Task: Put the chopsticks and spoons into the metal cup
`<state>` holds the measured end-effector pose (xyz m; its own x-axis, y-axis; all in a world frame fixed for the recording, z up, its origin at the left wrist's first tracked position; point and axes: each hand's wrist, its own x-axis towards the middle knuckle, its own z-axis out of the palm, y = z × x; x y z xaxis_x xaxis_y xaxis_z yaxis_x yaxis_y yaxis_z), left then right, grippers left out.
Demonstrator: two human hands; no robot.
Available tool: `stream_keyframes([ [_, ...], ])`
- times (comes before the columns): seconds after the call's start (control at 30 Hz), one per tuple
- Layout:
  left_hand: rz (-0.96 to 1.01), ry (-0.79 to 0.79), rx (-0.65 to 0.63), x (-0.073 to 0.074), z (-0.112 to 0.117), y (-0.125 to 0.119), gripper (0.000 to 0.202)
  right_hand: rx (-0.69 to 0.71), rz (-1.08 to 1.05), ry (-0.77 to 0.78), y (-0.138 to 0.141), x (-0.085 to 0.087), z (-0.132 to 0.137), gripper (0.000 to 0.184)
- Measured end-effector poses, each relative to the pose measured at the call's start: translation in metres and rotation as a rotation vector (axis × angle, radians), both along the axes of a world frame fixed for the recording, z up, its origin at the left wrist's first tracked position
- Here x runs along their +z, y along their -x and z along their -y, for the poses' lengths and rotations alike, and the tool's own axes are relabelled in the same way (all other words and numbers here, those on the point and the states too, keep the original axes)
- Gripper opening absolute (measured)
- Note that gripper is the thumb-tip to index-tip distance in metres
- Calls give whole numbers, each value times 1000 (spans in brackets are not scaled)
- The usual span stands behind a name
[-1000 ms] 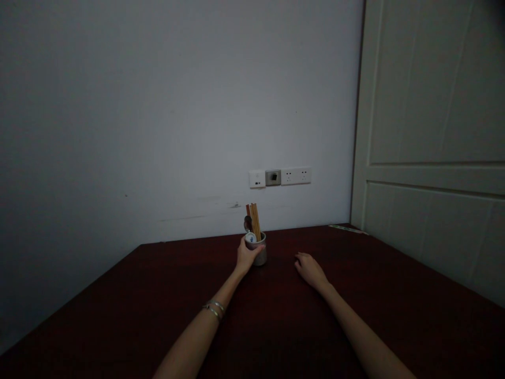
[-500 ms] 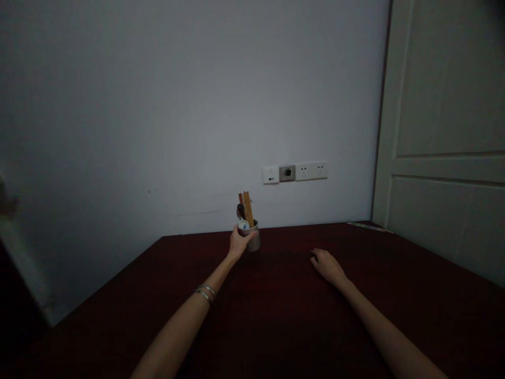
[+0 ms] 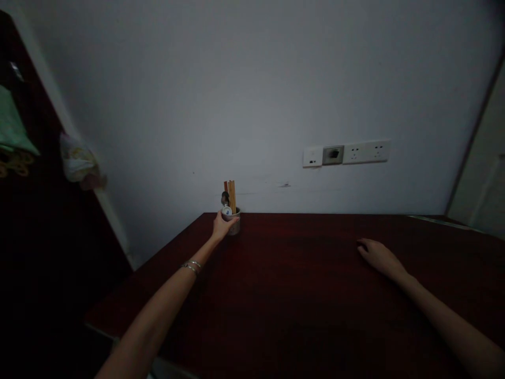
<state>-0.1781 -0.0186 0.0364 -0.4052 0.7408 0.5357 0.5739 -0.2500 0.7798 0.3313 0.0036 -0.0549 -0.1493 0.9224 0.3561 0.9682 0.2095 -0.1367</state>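
Note:
A small grey cup (image 3: 234,227) stands near the far left corner of a dark red table (image 3: 300,295), close to the wall. Wooden chopsticks (image 3: 231,196), a dark spoon and a blue-and-white spoon stick out of it. My left hand (image 3: 221,226), with bangles on the wrist, is wrapped around the cup's left side. On the table to the right my right hand (image 3: 377,257) lies palm down, fingers loosely flat, holding nothing.
A white wall with a row of sockets (image 3: 345,153) runs behind the table. A dark doorway or cabinet with a green cloth (image 3: 11,129) and a pale bag (image 3: 77,160) is at the left. A pale door (image 3: 483,184) is at the right edge.
My left hand has carried the cup leftward along the table toward the far left corner. The view has swung left with it. My right hand has stayed flat on the table.

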Motion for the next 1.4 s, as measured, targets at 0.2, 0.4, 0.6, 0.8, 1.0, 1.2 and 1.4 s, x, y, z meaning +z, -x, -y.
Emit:
stream_keyframes([
  [0.2, -133, 28, 191, -9, 22, 57, 61, -1, 15, 65, -4, -1, -3, 44],
  [0.4, -138, 39, 242, -17, 38, 85, 64, -16, 43, 74, -11, -11, -14, 45],
  [0.6, -119, 53, 252, -24, 46, 95, 67, 8, 40, 50, -20, -21, -25, 44],
  [0.8, -107, 47, 227, -29, 50, 98, 69, 6, 12, 33, -22, -22, -27, 44],
  [1.0, -78, 74, 234, -32, 51, 97, 66, 2, 27, 82, -20, -19, -25, 47],
  [1.2, 8, 69, 223, -33, 51, 99, 68, -5, 35, 75, -19, -19, -22, 46],
  [1.4, 41, 111, 198, -36, 49, 106, 70, -4, 20, 99, -18, -16, -22, 46],
])
